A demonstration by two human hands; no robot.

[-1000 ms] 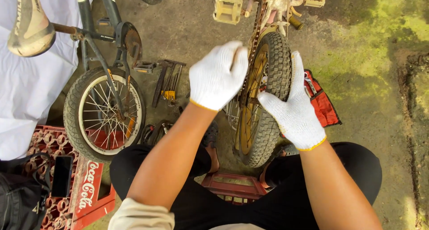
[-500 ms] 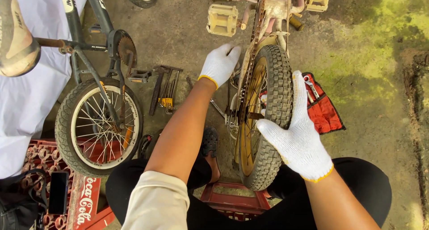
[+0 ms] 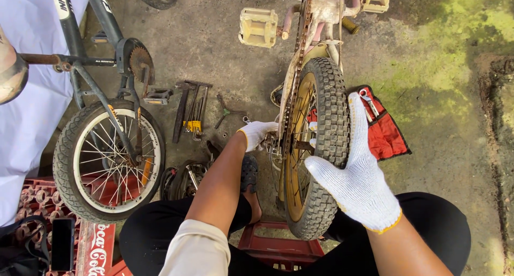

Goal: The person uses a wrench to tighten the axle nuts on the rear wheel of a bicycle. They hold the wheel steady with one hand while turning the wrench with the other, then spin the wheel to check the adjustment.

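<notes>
Compared with half a second ago, the left hand (image 3: 258, 134) is lower and closer to the hub, and the camera view is shifted a little so the wheel stands more in the middle. The right hand (image 3: 357, 174) lies on the same place of the tyre as before.

The right hand, in a white knit glove with a yellow cuff, is spread flat over the knobby tyre of the rear wheel (image 3: 316, 147); the fingers are open and press on the tread, not closed around it. The left hand, in the same kind of glove, reaches to the hub beside the rusty chain (image 3: 296, 67); the fingers are curled there, but I cannot tell if they grasp something.

The wheel stands upright between the person's knees, on an upturned small bicycle with cream pedals (image 3: 258, 27). Just behind the tyre lies a red tool pouch (image 3: 386, 134) with a wrench on it. To the left, on the concrete, hand tools (image 3: 191, 110) lie near a second bicycle wheel (image 3: 107, 161) with spokes. At the lower left is a red plastic crate (image 3: 96, 249) with white lettering on its side, and a dark phone (image 3: 62, 244) lies on it.
</notes>
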